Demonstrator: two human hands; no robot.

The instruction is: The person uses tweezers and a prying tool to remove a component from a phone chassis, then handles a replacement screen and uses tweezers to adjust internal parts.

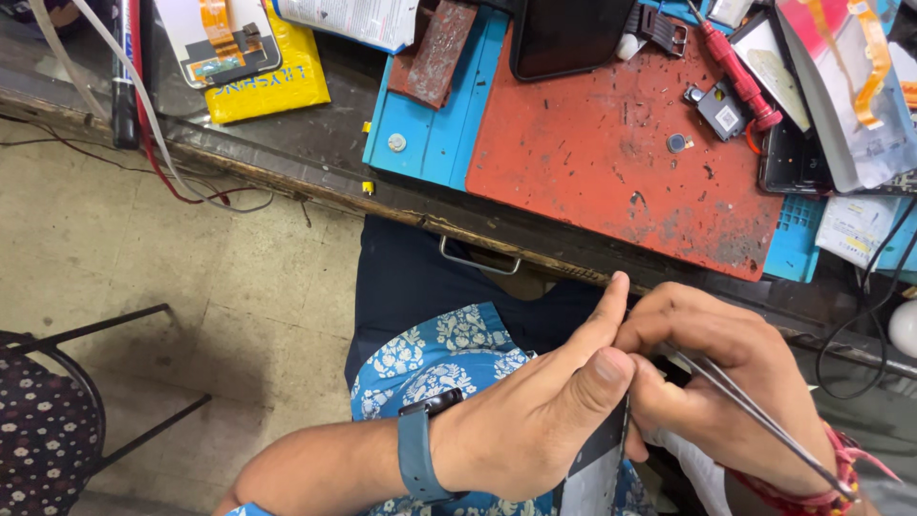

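While the left hand (535, 420) clamps a thin dark phone panel (597, 459) steady, the right hand (716, 382) pinches slim metal tweezers (755, 411) at its edge.

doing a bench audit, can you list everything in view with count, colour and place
work mat: one, worn red, on the bench top
blue tray: one, under the mat's left side
screwdriver: one, red handle, top right of the mat
small square module: one, dark, beside the screwdriver
dark phone: one, black, at the mat's top edge
yellow packet: one, top left of the bench
drawer handle: one, metal, under the bench edge
chair: one, black frame with patterned seat, bottom left
tweezers: one, metal, in the right hand
flat phone part: one, dark and grey, gripped by the left hand
wristwatch: one, blue strap, left wrist
left hand: one
right hand: one
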